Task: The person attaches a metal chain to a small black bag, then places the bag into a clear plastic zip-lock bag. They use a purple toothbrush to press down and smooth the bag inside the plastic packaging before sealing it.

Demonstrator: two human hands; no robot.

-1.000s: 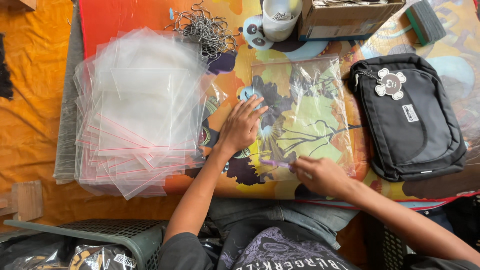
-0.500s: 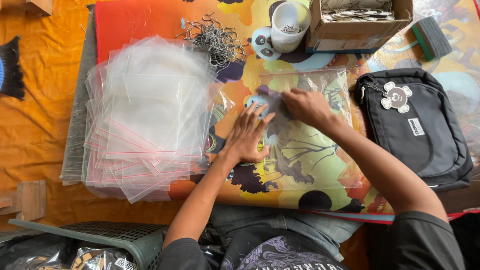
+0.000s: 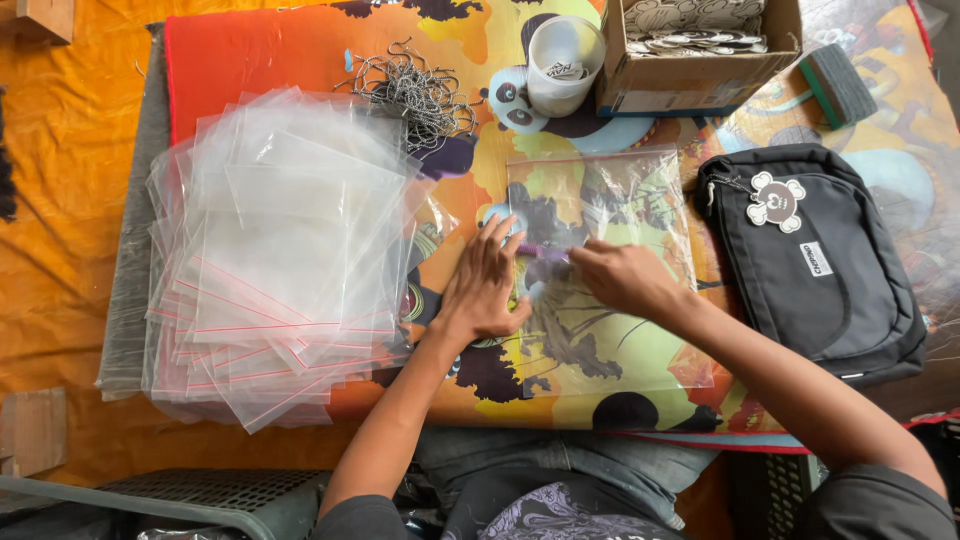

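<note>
The clear plastic bag (image 3: 600, 270) lies flat on the table (image 3: 300, 50), which carries a brightly printed cover, and serves as the reference for all positions below. The left hand (image 3: 487, 285) rests palm down on the bag's left edge, fingers extended and slightly spread, pressing the film flat and gripping nothing. The right hand (image 3: 625, 278) sits on the middle of the bag, fingers curled, with the fingertips pinched at a small purple item (image 3: 545, 254) lying on the bag between the two hands; whether that item is inside the bag or on top of it cannot be determined. A fanned stack of empty clear bags (image 3: 270, 250) with red seal strips lies well to the left of the bag. A heap of metal wire hooks (image 3: 415, 90) lies beyond the bag's upper left corner. A white cup (image 3: 563, 65) stands just beyond the bag's top edge. An open cardboard box (image 3: 700, 70) of printed pieces stands beyond the upper right corner. A black pouch (image 3: 820, 270) bearing a white tag (image 3: 775, 200) lies just beside the bag's right edge.
</note>
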